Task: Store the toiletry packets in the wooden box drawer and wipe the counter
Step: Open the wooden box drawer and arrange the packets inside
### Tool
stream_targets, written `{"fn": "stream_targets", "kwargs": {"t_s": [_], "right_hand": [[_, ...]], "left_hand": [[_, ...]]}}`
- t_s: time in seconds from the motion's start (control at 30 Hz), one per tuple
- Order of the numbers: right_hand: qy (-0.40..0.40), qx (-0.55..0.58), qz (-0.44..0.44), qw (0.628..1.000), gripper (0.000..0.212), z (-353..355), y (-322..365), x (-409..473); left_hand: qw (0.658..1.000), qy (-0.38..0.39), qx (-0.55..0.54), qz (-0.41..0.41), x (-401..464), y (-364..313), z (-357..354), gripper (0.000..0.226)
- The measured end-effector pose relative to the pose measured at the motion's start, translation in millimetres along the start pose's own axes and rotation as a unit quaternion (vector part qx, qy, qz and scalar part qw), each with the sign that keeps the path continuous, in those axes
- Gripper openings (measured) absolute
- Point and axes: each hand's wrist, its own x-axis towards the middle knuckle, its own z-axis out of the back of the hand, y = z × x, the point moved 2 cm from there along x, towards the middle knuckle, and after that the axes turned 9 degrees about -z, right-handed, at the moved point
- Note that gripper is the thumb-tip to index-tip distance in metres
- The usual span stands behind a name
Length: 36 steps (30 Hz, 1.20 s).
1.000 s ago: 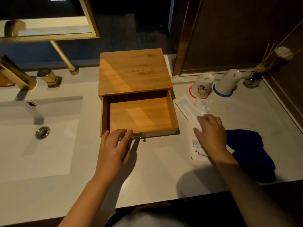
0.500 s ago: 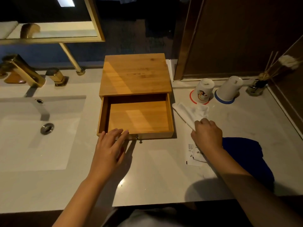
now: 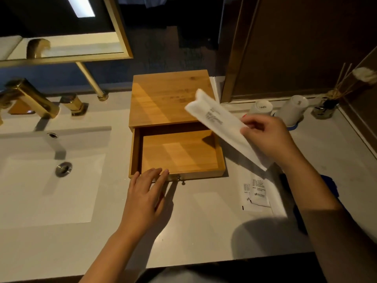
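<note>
The wooden box [image 3: 171,97] stands at the back of the counter with its drawer [image 3: 177,154] pulled open and nothing inside. My right hand [image 3: 267,135] holds a long white toiletry packet [image 3: 220,121] in the air, tilted over the drawer's right edge. My left hand [image 3: 146,193] rests flat with fingers apart against the drawer's front left edge, beside its small knob [image 3: 180,179]. More white packets [image 3: 257,193] lie flat on the counter right of the drawer. A dark blue cloth [image 3: 328,186] lies behind my right forearm, mostly hidden.
A white sink basin [image 3: 49,176] with gold taps [image 3: 32,99] fills the left. Two upturned white cups [image 3: 263,108] on coasters and a reed diffuser [image 3: 328,105] stand at the back right. A wooden door frame [image 3: 234,58] rises behind the box.
My right hand has picked one long packet off the counter and lifted it up and left over the drawer's right side. My left hand has stayed at the drawer front.
</note>
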Motion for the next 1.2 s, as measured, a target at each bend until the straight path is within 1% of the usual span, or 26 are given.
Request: {"fn": "stream_targets", "kwargs": {"t_s": [0.1, 0.17, 0.23, 0.3, 0.37, 0.4, 0.5, 0.57, 0.63, 0.7, 0.77, 0.9, 0.97, 1.03, 1.1, 1.17, 1.2], "right_hand": [[0.08, -0.07, 0.055, 0.993, 0.021, -40.1, 31.4, 15.1], [0.125, -0.146, 0.072, 0.979, 0.019, -72.9, 37.2, 26.8], [0.151, -0.208, 0.085, 0.963, 0.02, -102.7, 37.5, 34.9], [0.146, -0.279, 0.106, 0.943, 0.023, -128.1, 33.8, 40.2], [0.108, -0.364, 0.134, 0.915, 0.028, -147.2, 26.2, 44.1], [0.088, -0.387, 0.143, 0.907, 0.03, -153.5, 20.8, 45.5], [0.061, -0.387, 0.19, 0.9, 0.034, -156.2, 5.5, 41.1], [0.07, -0.393, 0.233, 0.887, 0.039, -150.8, -2.5, 30.5], [0.121, -0.43, 0.256, 0.858, 0.042, -146.3, -8.8, 19.5], [0.179, -0.461, 0.233, 0.837, 0.039, -140.6, -12.2, 18.0], [0.207, -0.477, 0.219, 0.825, 0.034, -136.0, -12.8, 26.9], [0.18, -0.5, 0.249, 0.81, 0.025, -137.3, -10.4, 42.5], [0.156, -0.509, 0.264, 0.804, 0.026, -139.9, -11.4, 48.7], [0.138, -0.516, 0.251, 0.807, 0.037, -140.0, -12.4, 54.1], [0.135, -0.516, 0.203, 0.821, 0.047, -140.5, -12.3, 53.8], [0.163, -0.493, 0.158, 0.84, 0.051, -145.0, -10.1, 46.5], [0.186, -0.485, 0.143, 0.842, 0.051, -148.3, -9.1, 41.7]], "left_hand": [[1.0, -0.002, -0.009, -0.007, 1.6, 0.7, 1.8, 0.054], [1.0, -0.007, -0.01, -0.014, 2.9, -0.2, 4.6, 0.053], [1.0, -0.013, -0.01, -0.023, 4.3, -1.4, 8.0, 0.052], [1.0, -0.012, -0.006, -0.028, 5.5, -0.9, 11.3, 0.05], [1.0, -0.01, -0.001, -0.028, 7.1, 1.4, 13.9, 0.047], [1.0, -0.011, 0.0, -0.029, 7.6, 2.8, 14.5, 0.046], [0.999, -0.012, 0.005, -0.036, 6.2, 6.1, 12.4, 0.046], [0.999, -0.012, 0.01, -0.043, 4.7, 7.5, 10.2, 0.048], [0.999, -0.016, 0.008, -0.045, 4.1, 8.3, 8.8, 0.048], [0.999, -0.021, 0.004, -0.044, 4.2, 8.8, 7.9, 0.048], [0.999, -0.019, -0.001, -0.042, 3.3, 9.2, 6.6, 0.049], [0.999, -0.009, 0.001, -0.047, 2.5, 10.9, 5.6, 0.052], [0.999, -0.006, 0.001, -0.049, 2.9, 10.8, 6.5, 0.053], [0.999, -0.004, 0.004, -0.049, 2.7, 11.2, 6.7, 0.053], [0.999, 0.0, 0.006, -0.048, 1.8, 11.5, 5.9, 0.053], [0.999, 0.002, 0.008, -0.045, 1.6, 11.9, 4.9, 0.053], [0.999, 0.002, 0.01, -0.044, 1.8, 11.8, 4.9, 0.053]]}}
